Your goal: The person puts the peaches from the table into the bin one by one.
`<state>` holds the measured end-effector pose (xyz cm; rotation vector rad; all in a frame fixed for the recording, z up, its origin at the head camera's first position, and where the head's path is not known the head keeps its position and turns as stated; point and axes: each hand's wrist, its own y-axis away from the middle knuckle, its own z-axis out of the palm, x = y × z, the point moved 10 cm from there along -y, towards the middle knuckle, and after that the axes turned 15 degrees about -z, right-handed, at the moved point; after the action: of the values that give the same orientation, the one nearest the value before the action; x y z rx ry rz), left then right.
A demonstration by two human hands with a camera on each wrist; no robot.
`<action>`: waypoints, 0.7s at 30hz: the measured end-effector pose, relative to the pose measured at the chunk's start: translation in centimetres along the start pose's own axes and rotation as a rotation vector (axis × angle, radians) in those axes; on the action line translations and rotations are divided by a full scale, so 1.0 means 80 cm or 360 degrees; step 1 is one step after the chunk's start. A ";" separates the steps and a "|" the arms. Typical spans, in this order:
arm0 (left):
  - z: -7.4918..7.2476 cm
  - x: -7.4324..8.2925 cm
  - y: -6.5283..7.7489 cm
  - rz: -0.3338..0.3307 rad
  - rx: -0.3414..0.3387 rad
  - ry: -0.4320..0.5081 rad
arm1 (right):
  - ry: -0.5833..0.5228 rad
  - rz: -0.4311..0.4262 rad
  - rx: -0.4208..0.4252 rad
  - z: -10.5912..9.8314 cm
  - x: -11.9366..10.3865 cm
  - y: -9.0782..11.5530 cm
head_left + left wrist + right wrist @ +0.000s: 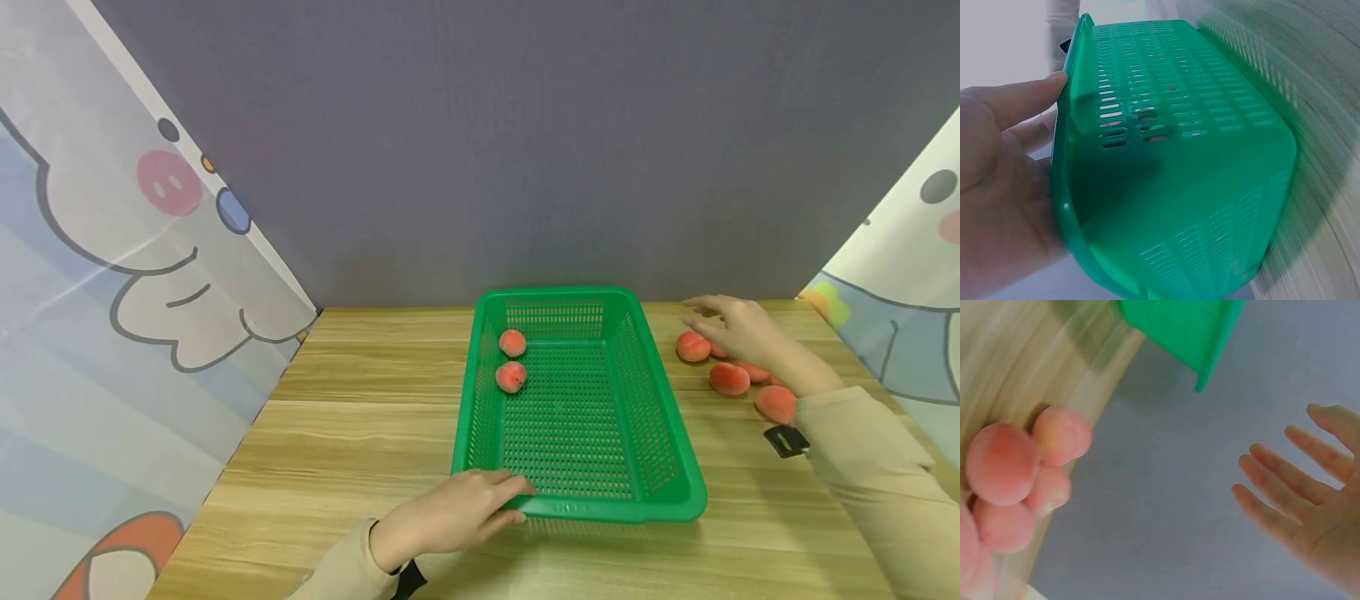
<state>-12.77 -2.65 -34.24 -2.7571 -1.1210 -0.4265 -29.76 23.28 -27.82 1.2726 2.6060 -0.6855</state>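
Observation:
My left hand [467, 508] grips the near left corner of a green plastic basket [558, 507]. In the left wrist view the thumb lies against the outside of the basket's rim [1065, 206], and the other fingers pass behind it. Inside the basket, against its left side, lie two peaches, one [512, 342] behind the other [511, 377]. My right hand [738, 325] is held above a group of peaches [729, 379] on the table to the right of the basket. Its fingers [1275, 487] are spread and hold nothing.
The wooden table [337, 433] extends to both sides of the basket. A grey wall [525, 150] stands behind it. Printed cartoon sheets hang at the left [150, 250] and right [915, 275]. Dark straps show at both wrists.

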 end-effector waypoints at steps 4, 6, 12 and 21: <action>0.001 0.000 0.000 0.0001 -0.0002 0.0000 | -0.0009 0.0046 -0.0065 0.007 0.014 0.011; 0.001 -0.001 0.000 0.0000 -0.0003 0.0004 | -0.0004 0.0053 -0.0080 0.010 0.019 0.015; 0.001 -0.001 0.000 0.0006 0.0007 -0.0001 | 0.0016 0.0060 -0.0101 0.021 0.034 0.029; 0.001 0.001 0.000 0.0011 -0.0006 -0.0008 | 0.0035 0.0076 -0.0147 0.043 0.055 0.048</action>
<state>-12.71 -2.63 -34.29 -2.7657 -1.1129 -0.4213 -29.69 26.80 -33.55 1.3175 2.5826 -0.5400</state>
